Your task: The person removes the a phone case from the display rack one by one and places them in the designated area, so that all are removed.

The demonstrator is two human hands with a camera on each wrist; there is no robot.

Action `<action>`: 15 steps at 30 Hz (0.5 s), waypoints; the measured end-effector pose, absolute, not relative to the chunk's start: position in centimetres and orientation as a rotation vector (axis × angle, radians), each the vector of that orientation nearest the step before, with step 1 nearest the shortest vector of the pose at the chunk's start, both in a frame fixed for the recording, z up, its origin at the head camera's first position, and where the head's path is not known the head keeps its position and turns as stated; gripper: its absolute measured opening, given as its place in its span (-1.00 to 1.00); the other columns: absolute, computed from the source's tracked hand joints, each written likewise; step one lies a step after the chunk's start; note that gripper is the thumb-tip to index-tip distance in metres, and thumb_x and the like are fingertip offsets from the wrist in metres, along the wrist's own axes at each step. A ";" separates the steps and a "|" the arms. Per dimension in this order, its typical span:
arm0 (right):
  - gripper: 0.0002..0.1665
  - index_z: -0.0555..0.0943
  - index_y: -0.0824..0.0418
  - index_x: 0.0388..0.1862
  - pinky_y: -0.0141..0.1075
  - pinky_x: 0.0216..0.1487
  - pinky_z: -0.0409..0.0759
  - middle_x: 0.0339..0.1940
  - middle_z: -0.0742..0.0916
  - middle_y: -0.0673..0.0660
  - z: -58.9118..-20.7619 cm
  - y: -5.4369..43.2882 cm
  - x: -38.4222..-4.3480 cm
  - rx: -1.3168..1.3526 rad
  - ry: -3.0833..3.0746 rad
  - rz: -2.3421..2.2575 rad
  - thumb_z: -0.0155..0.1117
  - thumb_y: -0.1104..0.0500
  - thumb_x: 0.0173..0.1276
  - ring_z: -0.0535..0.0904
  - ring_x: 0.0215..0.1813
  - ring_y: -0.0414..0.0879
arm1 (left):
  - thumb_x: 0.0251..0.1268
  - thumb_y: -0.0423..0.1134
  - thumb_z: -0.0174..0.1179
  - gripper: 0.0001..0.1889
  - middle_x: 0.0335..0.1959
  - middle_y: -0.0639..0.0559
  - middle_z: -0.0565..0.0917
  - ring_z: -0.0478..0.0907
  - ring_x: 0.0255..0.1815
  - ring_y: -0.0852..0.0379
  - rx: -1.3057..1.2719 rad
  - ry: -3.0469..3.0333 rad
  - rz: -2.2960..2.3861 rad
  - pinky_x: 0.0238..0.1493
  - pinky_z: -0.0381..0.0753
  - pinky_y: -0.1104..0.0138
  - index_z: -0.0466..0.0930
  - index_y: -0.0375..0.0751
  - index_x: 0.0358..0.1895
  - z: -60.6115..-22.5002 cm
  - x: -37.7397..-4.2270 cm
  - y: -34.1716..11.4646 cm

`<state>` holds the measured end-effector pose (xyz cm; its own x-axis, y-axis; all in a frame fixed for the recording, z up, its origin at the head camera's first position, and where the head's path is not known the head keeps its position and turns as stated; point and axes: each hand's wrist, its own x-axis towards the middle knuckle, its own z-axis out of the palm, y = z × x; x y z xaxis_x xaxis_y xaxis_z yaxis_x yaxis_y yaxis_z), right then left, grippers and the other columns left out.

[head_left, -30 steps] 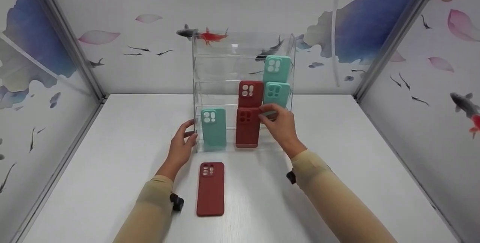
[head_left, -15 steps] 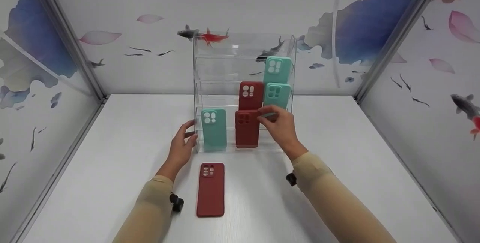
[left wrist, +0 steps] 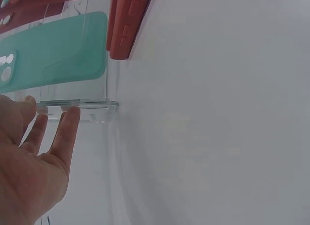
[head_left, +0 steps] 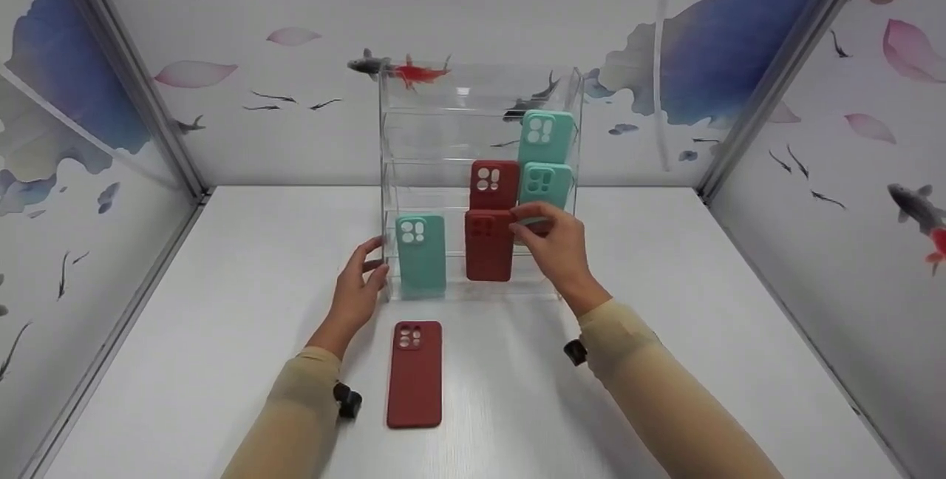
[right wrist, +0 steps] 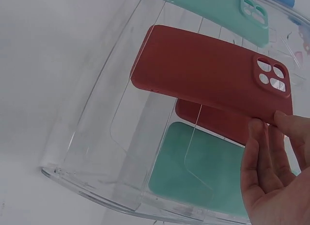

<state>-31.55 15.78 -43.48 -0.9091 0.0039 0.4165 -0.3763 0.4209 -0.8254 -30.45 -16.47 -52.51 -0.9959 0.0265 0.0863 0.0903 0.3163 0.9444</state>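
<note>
Tabletop in smooth white (head_left: 502, 390) is seen nearest, where a matte red phone case with rounded corners (head_left: 414, 384) is laid flat. A strip of surface is left between its top edge and the clear acrylic tiered rack (head_left: 443, 160). The rack's left side is touched by the fingertips of the left hand (head_left: 360, 287), its fingers spread and unclenched. At the left of the bottom tier, a turquoise phone case (head_left: 422, 261) is propped. Across an open gap to its right, a second red phone case (head_left: 488, 253) is pinched by its upper right edge in the right hand (head_left: 558, 242); its lower edge appears just above the bottom tier's front lip. Behind it, a third red phone case (head_left: 494, 198) is partly overlapped. Beside that, two more turquoise phone cases (head_left: 547, 150) are stacked in tiers by the rack's right edge. Room behind is bounded by a white wall printed with fish and petals (head_left: 473, 13).
</note>
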 end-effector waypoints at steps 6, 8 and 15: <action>-0.77 0.76 0.11 -0.01 -0.31 -0.03 0.85 -0.09 0.82 0.07 -42.6 15.6 -31.2 0.358 -2.259 1.528 0.50 0.21 0.36 0.80 -0.17 -0.03 | 0.66 -0.25 0.02 -0.44 0.62 0.03 0.24 0.38 0.52 -0.06 -0.113 -2.498 -1.797 0.41 0.65 0.20 0.16 0.05 0.60 -52.5 -30.4 -16.4; -0.76 0.77 0.13 -0.02 -0.39 -0.06 0.83 -0.08 0.82 0.10 -42.3 15.6 -31.1 0.366 -2.235 1.551 0.50 0.21 0.35 0.80 -0.17 -0.01 | 0.66 -0.26 0.02 -0.44 0.62 0.01 0.24 0.38 0.52 -0.08 -0.120 -2.495 -1.791 0.40 0.66 0.19 0.16 0.03 0.61 -52.5 -30.4 -16.4; -0.73 0.74 0.23 0.04 -0.49 -0.11 0.80 -0.03 0.80 0.21 -41.9 15.2 -30.7 0.339 -2.234 1.623 0.47 0.26 0.37 0.79 -0.14 0.11 | 0.66 -0.26 0.02 -0.44 0.62 0.05 0.25 0.38 0.52 -0.06 -0.101 -2.498 -1.787 0.41 0.65 0.18 0.17 0.06 0.60 -52.6 -30.3 -16.4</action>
<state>-30.74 15.22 -41.93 -0.9074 0.0157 0.4200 -0.3946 0.3123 -0.8642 -30.32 -16.44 -52.57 -0.9955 0.0139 0.0938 0.0932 0.3223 0.9420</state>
